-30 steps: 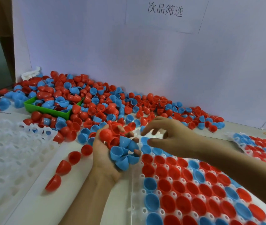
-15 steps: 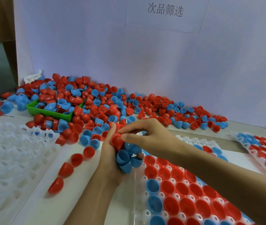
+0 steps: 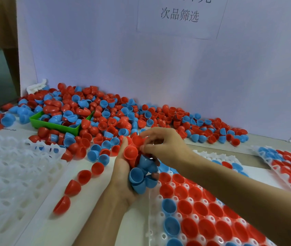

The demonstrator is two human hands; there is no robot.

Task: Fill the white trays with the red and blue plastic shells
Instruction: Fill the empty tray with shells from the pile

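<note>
Glossy red shell (image 3: 137, 140) (dome-shaped) pinched by right hand (image 3: 166, 146) fingers (image 3: 147, 134).

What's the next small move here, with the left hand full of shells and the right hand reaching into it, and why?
Probably lift the red shell pinched by the right hand clear of the handful and carry it toward the half-filled tray. The left hand cups a clutch of blue shells beside that tray, acting as the supply, so single shells likely get seated one at a time.
</note>
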